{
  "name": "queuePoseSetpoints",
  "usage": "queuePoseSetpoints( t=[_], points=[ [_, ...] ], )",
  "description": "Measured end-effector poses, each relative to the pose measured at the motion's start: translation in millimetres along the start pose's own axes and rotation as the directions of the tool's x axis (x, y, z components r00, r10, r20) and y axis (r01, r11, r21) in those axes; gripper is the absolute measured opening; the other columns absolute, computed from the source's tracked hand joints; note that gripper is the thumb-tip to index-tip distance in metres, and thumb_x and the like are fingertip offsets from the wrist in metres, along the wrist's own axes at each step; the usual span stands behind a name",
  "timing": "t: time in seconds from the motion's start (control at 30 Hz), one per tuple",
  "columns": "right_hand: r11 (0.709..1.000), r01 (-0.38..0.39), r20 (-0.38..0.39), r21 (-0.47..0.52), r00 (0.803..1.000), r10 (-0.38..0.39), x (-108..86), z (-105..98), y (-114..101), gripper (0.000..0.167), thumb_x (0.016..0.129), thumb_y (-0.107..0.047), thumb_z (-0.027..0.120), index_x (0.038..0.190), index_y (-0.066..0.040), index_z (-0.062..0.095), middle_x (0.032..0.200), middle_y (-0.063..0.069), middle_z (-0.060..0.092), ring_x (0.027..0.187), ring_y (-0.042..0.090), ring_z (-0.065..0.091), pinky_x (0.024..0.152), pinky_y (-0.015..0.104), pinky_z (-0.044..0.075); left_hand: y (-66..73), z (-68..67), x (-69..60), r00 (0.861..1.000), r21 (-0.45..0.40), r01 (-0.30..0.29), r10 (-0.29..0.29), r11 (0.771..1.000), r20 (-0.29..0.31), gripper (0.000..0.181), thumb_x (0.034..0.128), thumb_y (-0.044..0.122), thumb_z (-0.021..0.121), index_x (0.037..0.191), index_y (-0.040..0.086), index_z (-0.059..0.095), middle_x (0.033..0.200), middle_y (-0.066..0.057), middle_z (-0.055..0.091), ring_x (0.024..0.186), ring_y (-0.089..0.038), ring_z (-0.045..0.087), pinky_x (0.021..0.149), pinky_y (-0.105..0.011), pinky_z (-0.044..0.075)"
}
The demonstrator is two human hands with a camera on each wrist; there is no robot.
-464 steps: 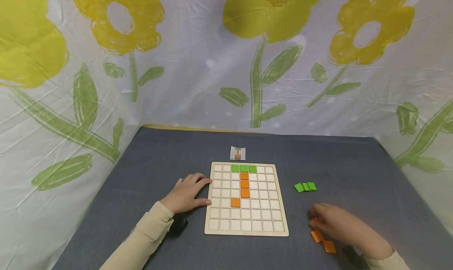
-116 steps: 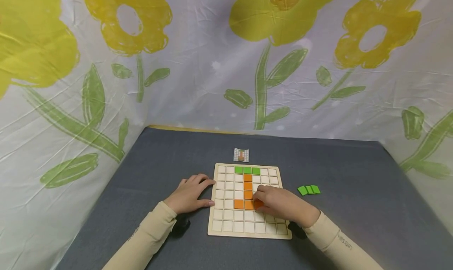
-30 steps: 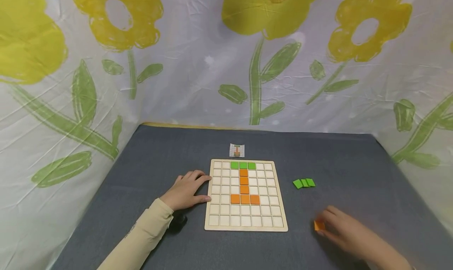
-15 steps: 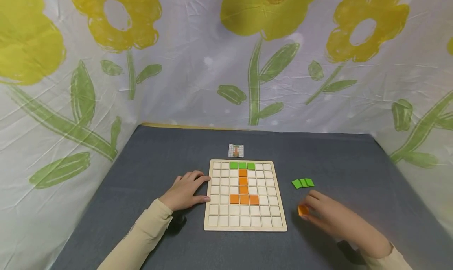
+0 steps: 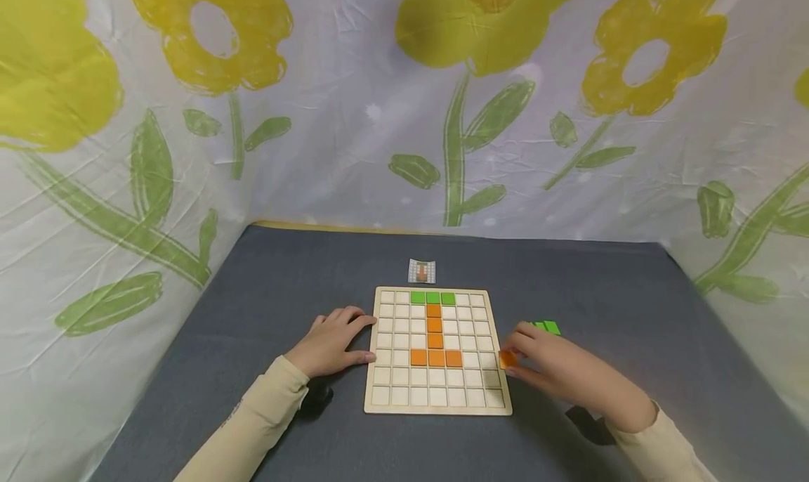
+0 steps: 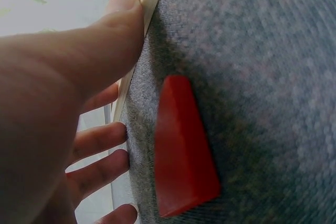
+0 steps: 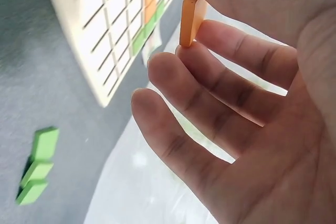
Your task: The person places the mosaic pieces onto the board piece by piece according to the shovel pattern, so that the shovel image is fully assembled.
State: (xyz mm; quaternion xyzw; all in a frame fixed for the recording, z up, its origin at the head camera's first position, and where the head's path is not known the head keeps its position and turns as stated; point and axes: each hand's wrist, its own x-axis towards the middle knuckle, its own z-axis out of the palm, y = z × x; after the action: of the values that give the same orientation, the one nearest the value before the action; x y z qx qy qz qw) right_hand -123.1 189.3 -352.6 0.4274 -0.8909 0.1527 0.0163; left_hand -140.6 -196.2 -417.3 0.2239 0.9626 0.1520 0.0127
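Note:
A wooden grid board [image 5: 438,409] lies flat on the table. Three green tiles [image 5: 432,298] fill the middle of its far row. Below them runs a column of orange tiles [image 5: 434,325], ending in a row of three. My right hand [image 5: 556,369] pinches one orange tile [image 7: 190,18] between thumb and fingers, at the board's right edge; the tile stands tilted in the right wrist view. My left hand [image 5: 331,345] has its fingers spread, with thumb and fingertips touching the board's left edge.
Three loose green tiles [image 7: 38,169] lie right of the board, partly hidden by the right hand in the head view. A small printed card [image 5: 421,271] lies beyond the board. A red tapered piece [image 6: 184,150] shows below the left hand.
Two orange tiles have joined the near row since the oldest frame. Over the last second my right hand carried another orange tile leftward to the board. My left hand stayed put.

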Motion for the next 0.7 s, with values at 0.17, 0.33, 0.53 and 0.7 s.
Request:
queuePoseSetpoints(
  t=[0.17, 0.33, 0.53, 0.7],
  points=[
    [0.999, 0.041, 0.003, 0.003, 0.999, -0.041, 14.9, -0.6, -5.7, 0.022, 0.084, -0.014, 0.075, 0.102, -0.016, 0.062, 0.093, -0.009, 0.052, 0.074, -0.001, 0.049, 0.064, 0.015, 0.045, 0.4, 0.0, -0.7, 1.000, 0.000, 0.000, 0.000, 1.000, -0.002, 0.062, 0.0852, 0.048, 0.068, 0.137, 0.017, 0.052, 0.133, -0.008, 0.050, 0.123, -0.029, 0.047, 0.089, -0.048, 0.037],
    [0.997, 0.078, -0.002, -0.017, 0.997, -0.078, 27.3, 1.6, -11.0, 0.023, 0.084, -0.015, 0.075, 0.103, -0.014, 0.062, 0.096, -0.006, 0.054, 0.075, 0.002, 0.050, 0.064, 0.016, 0.045, -0.2, 0.2, -0.7, 1.000, 0.001, -0.009, 0.009, 1.000, -0.005, 0.062, 0.0853, 0.048, 0.068, 0.137, 0.018, 0.052, 0.133, -0.008, 0.049, 0.123, -0.029, 0.047, 0.089, -0.048, 0.037],
    [0.993, 0.115, -0.012, -0.029, 0.993, -0.115, 37.7, 6.4, -13.9, 0.022, 0.086, -0.018, 0.074, 0.103, -0.013, 0.062, 0.096, -0.005, 0.056, 0.076, 0.004, 0.049, 0.065, 0.015, 0.045, -1.1, 1.2, 0.4, 1.000, 0.007, -0.014, 0.014, 1.000, 0.000, 0.063, 0.0853, 0.050, 0.067, 0.138, 0.018, 0.052, 0.133, -0.008, 0.049, 0.123, -0.028, 0.047, 0.089, -0.048, 0.037],
    [0.990, 0.140, -0.009, 0.002, 0.990, -0.140, 45.9, 11.7, -15.7, 0.022, 0.086, -0.016, 0.074, 0.104, -0.010, 0.062, 0.096, -0.003, 0.056, 0.078, 0.009, 0.053, 0.067, 0.017, 0.046, -1.5, 0.8, 1.3, 1.000, 0.006, -0.010, 0.010, 1.000, 0.002, 0.063, 0.0854, 0.050, 0.066, 0.138, 0.019, 0.051, 0.134, -0.008, 0.049, 0.123, -0.028, 0.047, 0.091, -0.049, 0.036]
  ],
)
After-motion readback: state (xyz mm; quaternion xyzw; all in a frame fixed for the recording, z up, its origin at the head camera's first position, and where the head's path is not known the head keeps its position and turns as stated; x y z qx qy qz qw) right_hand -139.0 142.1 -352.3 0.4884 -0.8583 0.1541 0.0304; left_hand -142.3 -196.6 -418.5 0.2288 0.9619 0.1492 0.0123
